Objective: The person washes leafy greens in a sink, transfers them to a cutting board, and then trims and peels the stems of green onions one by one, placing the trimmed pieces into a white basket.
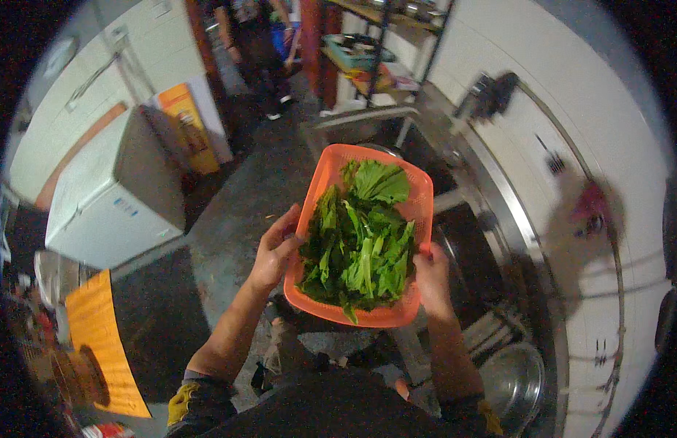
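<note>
Held out in front of my body is an orange plastic basket (pixel 328 309) with small holes in its walls. Green leafy vegetables (pixel 364 241) fill most of it, with broad leaves at the far end and pale stalks in the middle. My left hand (pixel 274 252) is closed on the basket's left side, its thumb by the rim. On the right side, my right hand (pixel 432 274) grips the rim, with the thumb on top. The fingers under the basket are hidden. One leaf hangs over the near edge.
At the right, a metal sink (pixel 466 241) runs along the tiled wall, with a metal bowl (pixel 510 383) near me. A white chest freezer (pixel 112 193) and an orange board (pixel 105 343) are at left. Ahead, a person (pixel 254 51) stands in a doorway beside a shelf rack (pixel 379 62).
</note>
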A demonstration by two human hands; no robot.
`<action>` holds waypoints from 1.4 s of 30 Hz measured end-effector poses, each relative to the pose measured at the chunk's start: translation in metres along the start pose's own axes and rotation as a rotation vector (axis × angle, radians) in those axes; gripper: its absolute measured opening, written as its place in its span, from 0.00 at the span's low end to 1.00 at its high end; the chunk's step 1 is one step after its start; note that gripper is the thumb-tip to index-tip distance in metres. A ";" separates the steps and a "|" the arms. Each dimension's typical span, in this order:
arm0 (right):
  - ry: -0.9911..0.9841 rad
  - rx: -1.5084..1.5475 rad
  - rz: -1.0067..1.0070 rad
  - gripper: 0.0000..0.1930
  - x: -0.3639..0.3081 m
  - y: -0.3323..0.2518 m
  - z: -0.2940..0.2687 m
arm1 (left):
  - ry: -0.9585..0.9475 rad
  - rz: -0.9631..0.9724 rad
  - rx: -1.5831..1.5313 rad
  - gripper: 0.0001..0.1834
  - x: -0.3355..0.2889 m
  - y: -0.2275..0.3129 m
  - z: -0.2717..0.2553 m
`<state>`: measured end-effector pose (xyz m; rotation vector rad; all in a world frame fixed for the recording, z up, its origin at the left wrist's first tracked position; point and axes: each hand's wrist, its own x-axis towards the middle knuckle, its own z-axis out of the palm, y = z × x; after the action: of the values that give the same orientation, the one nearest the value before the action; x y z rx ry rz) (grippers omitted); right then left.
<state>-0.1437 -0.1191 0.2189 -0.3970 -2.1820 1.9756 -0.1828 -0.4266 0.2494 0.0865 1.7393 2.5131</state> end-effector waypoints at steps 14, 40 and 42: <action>-0.290 -0.070 0.172 0.19 0.127 -0.025 0.395 | 0.309 -0.256 -0.260 0.29 0.041 0.047 -0.319; -0.293 0.691 0.439 0.34 0.670 -0.061 0.626 | 0.350 -0.104 -0.495 0.22 0.732 0.065 -0.387; -0.232 0.893 0.503 0.32 0.735 -0.055 0.647 | 0.355 -0.055 -0.461 0.20 0.804 0.059 -0.399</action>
<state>-1.0414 -0.5107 0.1670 -0.6123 -1.1094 3.1121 -1.0220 -0.7381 0.1631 -0.4534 1.1723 2.9452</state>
